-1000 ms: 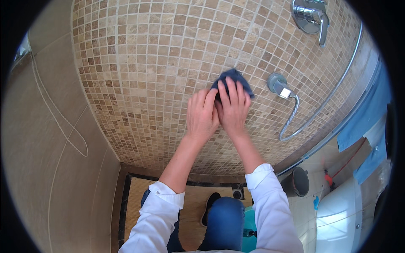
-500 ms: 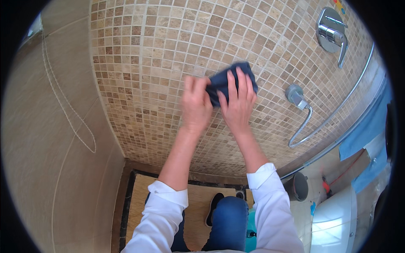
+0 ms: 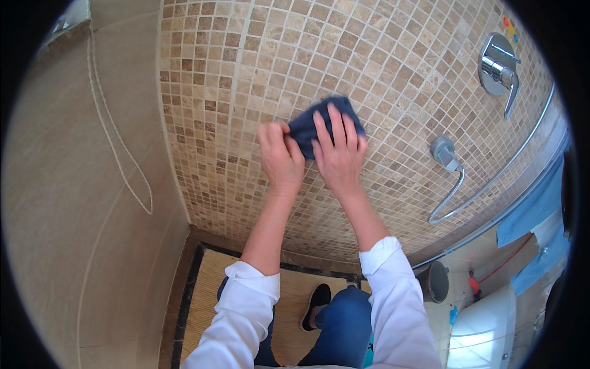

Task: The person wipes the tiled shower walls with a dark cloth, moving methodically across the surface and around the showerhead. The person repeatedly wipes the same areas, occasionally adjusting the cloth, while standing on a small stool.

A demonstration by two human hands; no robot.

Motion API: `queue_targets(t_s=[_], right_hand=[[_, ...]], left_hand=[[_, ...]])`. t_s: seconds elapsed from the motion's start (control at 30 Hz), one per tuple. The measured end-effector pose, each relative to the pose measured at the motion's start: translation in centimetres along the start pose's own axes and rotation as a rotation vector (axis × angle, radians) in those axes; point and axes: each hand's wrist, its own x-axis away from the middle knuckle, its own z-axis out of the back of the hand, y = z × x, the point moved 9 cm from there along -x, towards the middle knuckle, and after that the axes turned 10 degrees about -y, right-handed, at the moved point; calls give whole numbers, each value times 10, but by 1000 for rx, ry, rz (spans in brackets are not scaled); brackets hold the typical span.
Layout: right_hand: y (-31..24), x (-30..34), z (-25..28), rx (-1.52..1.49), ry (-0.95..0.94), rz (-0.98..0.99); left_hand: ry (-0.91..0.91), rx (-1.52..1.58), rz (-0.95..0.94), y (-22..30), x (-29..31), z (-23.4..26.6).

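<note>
A dark blue cloth [image 3: 300,127], folded into a pad, lies against the brown and beige mosaic wall [image 3: 276,67]. My left hand [image 3: 282,161] pinches its left edge, the fingers curled and closed over the corner. Across the front of the cloth, my right hand [image 3: 340,154] rests with its fingers spread and stretched upward, pressing it to the tiles. The right thumb lies near the cloth's lower edge.
To the right, a chrome mixer lever [image 3: 501,71] and a hose outlet [image 3: 447,152] with a metal hose [image 3: 485,197] stick out from the wall. A beaded cord [image 3: 109,123] hangs at left. Below are a bamboo-like mat [image 3: 283,313] and a grey bucket [image 3: 436,282].
Both hands and the cloth have slid left and slightly up along the tiles. My view has shifted, so the wall fittings appear lower and farther right.
</note>
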Motion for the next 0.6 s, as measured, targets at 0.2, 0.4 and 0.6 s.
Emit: queue_targets(t_s=[0.2,0.4,0.6], right_hand=[[-9,-22,-1,9,16,9],[-18,8,-12,40,21,37],[-78,-70,-16,-34,29,240]], left_hand=[[72,-99,-137,20,-1,21],[-65,-255,-184,12,13,1],[155,-182,-45,-16,-13,46]])
